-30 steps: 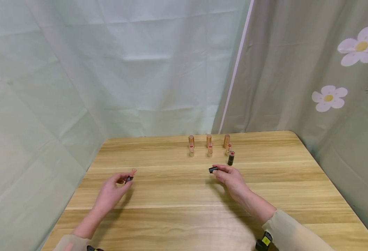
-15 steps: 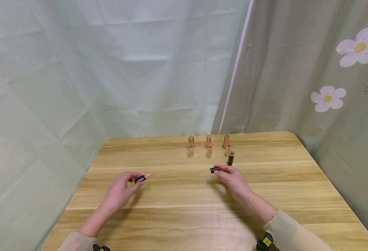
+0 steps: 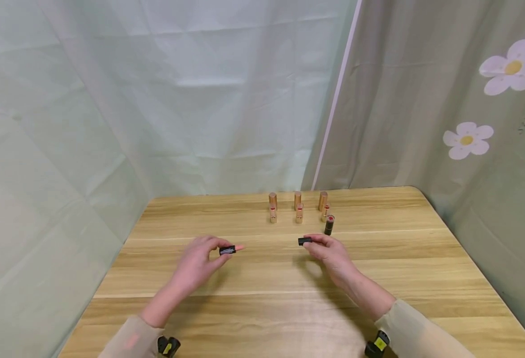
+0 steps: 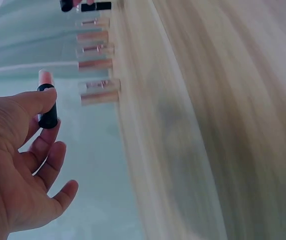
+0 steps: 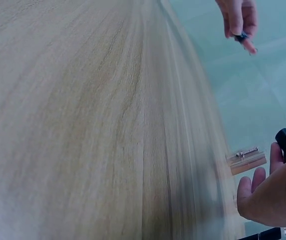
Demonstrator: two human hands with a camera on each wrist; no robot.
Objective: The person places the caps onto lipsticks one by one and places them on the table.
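My left hand [image 3: 197, 263] pinches a black lipstick [image 3: 227, 250] between thumb and fingertips, its pink tip pointing right. In the left wrist view the thumb lies across the tube of this lipstick [image 4: 48, 107], and the other fingers are loosely curled below. My right hand [image 3: 334, 256] pinches a short black lipstick cap [image 3: 305, 241], which points left toward the other hand. A gap separates the lipstick's tip from the cap. Just behind the right hand stands another black lipstick [image 3: 329, 225] with a red tip. The right wrist view also shows the dark cap [image 5: 284, 144] at the fingertips.
Several rose-gold tubes stand near the table's back edge: a copper-coloured cap [image 3: 273, 200] and two more like it behind, and gold lipsticks such as this lipstick [image 3: 273, 215] in front. A pale curtain [image 3: 226, 99] hangs behind the wooden table [image 3: 262, 308].
My left hand has moved right across the table, bringing its lipstick closer to the right hand and turning it until the tip points right. The right hand has stayed nearly still.
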